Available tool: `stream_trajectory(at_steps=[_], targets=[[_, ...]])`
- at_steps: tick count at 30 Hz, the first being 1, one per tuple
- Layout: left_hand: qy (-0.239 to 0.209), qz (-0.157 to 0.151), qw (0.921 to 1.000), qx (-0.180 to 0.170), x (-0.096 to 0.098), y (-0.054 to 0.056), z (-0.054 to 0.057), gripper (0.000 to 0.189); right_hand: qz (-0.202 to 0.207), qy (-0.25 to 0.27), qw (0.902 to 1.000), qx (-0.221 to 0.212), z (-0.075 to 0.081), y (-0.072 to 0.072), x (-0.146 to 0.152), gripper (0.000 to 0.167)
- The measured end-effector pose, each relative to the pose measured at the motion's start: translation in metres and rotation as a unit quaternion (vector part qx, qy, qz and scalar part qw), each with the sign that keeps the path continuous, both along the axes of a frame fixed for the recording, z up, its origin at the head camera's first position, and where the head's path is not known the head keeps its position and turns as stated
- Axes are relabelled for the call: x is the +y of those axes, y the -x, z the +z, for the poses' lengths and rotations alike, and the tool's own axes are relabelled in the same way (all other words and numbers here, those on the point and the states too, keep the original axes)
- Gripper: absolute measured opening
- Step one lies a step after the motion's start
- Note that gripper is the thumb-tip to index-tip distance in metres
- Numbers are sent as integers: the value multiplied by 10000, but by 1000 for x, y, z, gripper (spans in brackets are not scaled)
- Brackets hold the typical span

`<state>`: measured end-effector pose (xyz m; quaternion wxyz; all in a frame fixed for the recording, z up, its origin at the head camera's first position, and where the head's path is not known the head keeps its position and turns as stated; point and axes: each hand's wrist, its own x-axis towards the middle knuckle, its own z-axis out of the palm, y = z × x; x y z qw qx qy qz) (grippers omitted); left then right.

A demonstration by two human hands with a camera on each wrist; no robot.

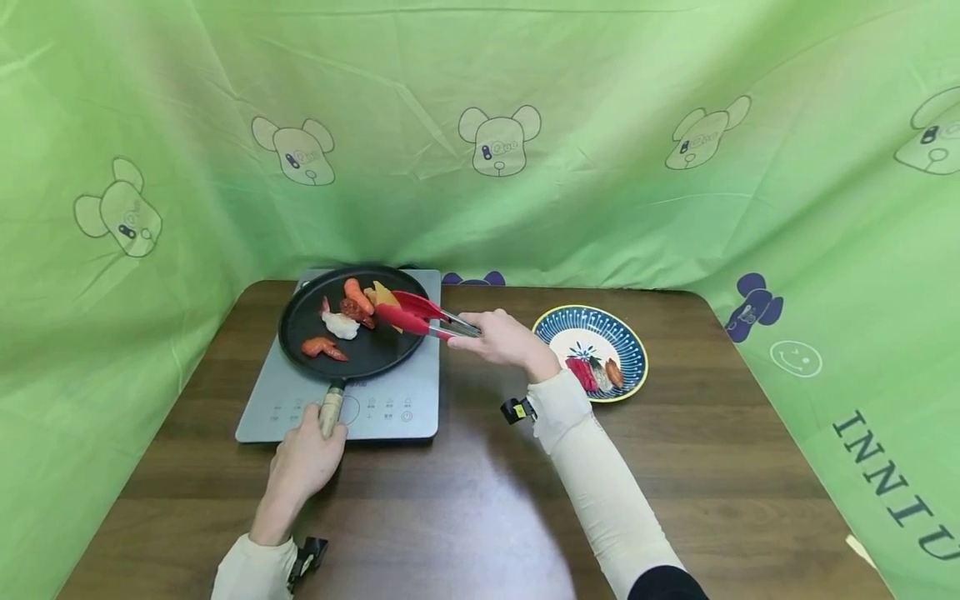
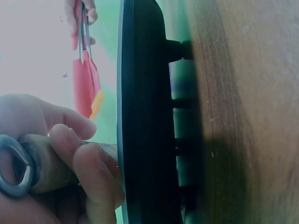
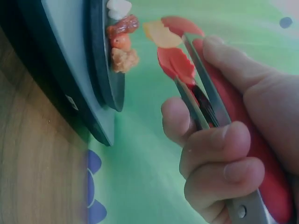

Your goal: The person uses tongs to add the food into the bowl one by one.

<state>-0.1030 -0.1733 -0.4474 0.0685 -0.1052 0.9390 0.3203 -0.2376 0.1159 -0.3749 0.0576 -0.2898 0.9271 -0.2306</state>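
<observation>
My left hand [image 1: 309, 454] grips the wooden handle [image 1: 331, 408] of a black frying pan [image 1: 375, 360]. In my right hand [image 1: 506, 337] is a pair of red-tipped tongs [image 1: 408, 317], fingers curled round it. The tongs pinch a flat yellow piece [image 3: 161, 35], held above the pan's right side. Inside the pan lie a white shrimp-like piece [image 1: 342, 326], an orange-red piece [image 1: 322, 347], a dark red glossy piece [image 1: 356, 311] and an orange sausage-like piece [image 1: 357, 293]. A small tan lump [image 3: 124, 60] sits beside them in the right wrist view.
Beneath the pan is a flat induction cooktop [image 1: 412, 400] on the wooden table [image 1: 465, 517]. To the right, a blue-patterned plate [image 1: 633, 350] holds several food pieces [image 1: 596, 374]. A green printed curtain [image 1: 420, 192] hangs behind and at both sides.
</observation>
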Motion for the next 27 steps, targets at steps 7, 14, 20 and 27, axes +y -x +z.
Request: stream_trajectory(at_steps=[7,14,20,27], targets=[[69,6,10000,6,-1,0,-1,53,-493,-248,9985,23,-6,10,-8,57],[64,7,10000,20,1,0,-2,53,-814,-513,9953,-62,-12,21,-13,60],[69,16,10000,1,1,1,-1,53,-996,-542,9935,-33,-16,28,-19,57],[8,1,10000,-3,-1,1,-2,51,-1100,-557,9923,-71,-17,31,-25,52]])
